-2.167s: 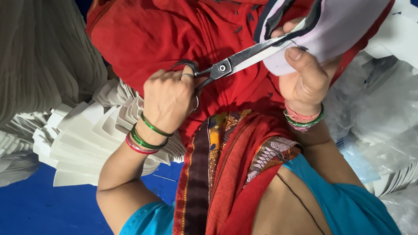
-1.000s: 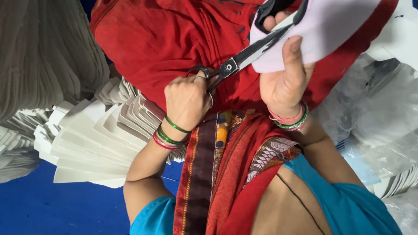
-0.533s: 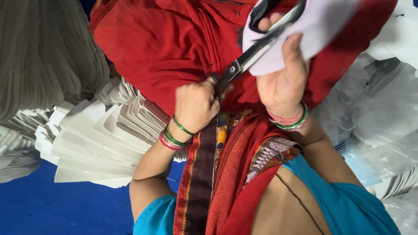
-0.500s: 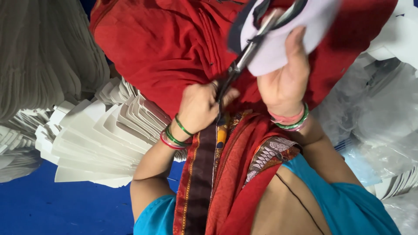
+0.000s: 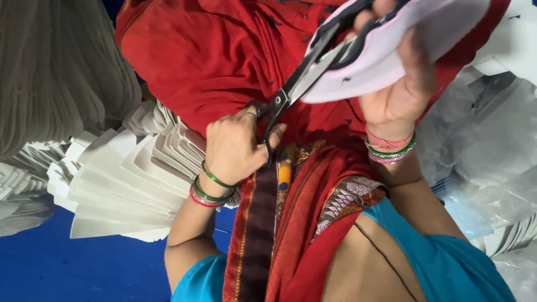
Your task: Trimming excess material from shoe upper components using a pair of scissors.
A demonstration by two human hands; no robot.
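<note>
Your left hand (image 5: 238,148) gripped the handles of black steel scissors (image 5: 305,81), blades biting a pale curved sheet (image 5: 391,53) that your right hand (image 5: 400,92) pinched.

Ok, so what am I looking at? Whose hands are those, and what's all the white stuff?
There is only one picture, and it comes from a small camera worn on a person's head, looking down. So you see that person's own two arms reaching up from the bottom of the picture, over a lap covered in red cloth.

The left hand holds a pair of scissors by the handles. The blades are open around the edge of a white sheet with a dark rim. The right hand grips that sheet. Both wrists wear coloured bangles.

The white stuff on the left is a fanned pile of flat white cut pieces, lying on a blue surface. On the right is crinkly clear plastic.
</note>
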